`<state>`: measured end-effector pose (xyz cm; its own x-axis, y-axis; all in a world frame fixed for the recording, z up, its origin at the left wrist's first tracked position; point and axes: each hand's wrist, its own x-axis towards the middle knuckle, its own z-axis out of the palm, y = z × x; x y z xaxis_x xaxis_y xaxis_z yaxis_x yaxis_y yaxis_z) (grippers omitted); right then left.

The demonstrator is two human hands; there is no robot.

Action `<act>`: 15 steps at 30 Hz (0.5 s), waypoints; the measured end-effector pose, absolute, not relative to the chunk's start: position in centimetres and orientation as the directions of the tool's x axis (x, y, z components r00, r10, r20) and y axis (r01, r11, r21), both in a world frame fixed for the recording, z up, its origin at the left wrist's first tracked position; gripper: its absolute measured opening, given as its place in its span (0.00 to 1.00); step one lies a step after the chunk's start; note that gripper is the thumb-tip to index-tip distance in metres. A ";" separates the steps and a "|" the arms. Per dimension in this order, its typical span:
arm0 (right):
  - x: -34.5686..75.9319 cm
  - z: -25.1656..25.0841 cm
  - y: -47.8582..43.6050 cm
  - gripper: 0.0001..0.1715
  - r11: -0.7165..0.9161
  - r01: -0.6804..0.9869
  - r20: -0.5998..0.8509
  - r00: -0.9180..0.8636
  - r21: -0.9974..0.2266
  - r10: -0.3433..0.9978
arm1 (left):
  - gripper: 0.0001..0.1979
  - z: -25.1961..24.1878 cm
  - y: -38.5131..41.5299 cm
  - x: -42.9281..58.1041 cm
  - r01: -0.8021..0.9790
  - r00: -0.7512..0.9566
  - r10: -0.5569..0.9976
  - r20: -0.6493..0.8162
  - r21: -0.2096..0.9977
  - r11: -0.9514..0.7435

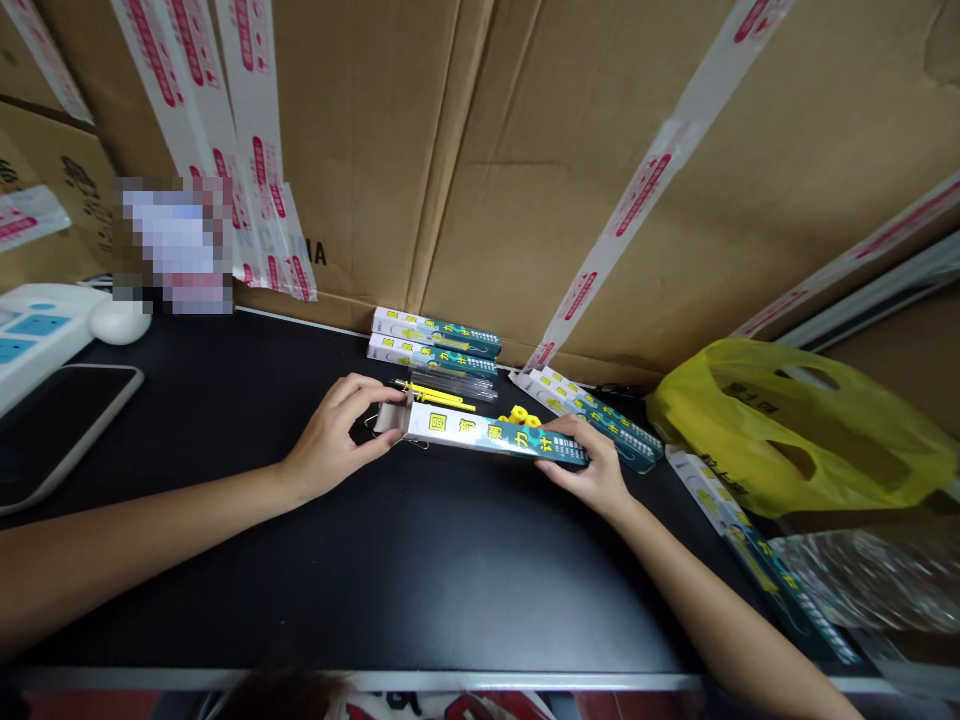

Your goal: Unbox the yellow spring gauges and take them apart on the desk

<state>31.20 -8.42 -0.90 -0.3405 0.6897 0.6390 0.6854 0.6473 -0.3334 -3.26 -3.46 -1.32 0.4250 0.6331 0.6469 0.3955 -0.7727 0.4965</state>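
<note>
A long, narrow spring scale box (487,428), white at one end and teal at the other with yellow lettering, is held level just above the black table. My right hand (589,468) grips its teal end between thumb and fingers. At the white end, my left hand (349,430) pinches the opened end flap (392,418). Behind the box lie yellow rods (442,397), clear plastic tubes (454,383) and several small yellow caps (517,415). Thin metal hooks show by my left fingertips. The inside of the box is hidden.
Two similar boxes (435,340) lie at the back, with more boxes (592,410) to their right and one (761,550) at far right. A yellow plastic bag (795,430) rests there. A phone (64,425) and power strip (41,330) are left. Cardboard (360,150) walls the back.
</note>
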 end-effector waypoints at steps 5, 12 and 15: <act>31.3 -0.9 -8.3 0.15 0.669 0.662 0.634 -0.365 -0.338 0.682 | 0.16 -1.3 -3.6 -3.3 0.380 0.539 0.561 0.629 0.412 -0.828; 31.4 -0.7 -8.4 0.15 0.647 0.671 0.618 -0.346 -0.363 0.706 | 0.17 -1.6 -3.9 -3.2 0.370 0.483 0.497 0.721 0.346 -0.862; 31.4 -0.5 -8.5 0.15 0.621 0.679 0.605 -0.318 -0.391 0.730 | 0.08 -2.0 -3.8 -3.1 0.361 0.464 0.485 0.741 0.342 -0.868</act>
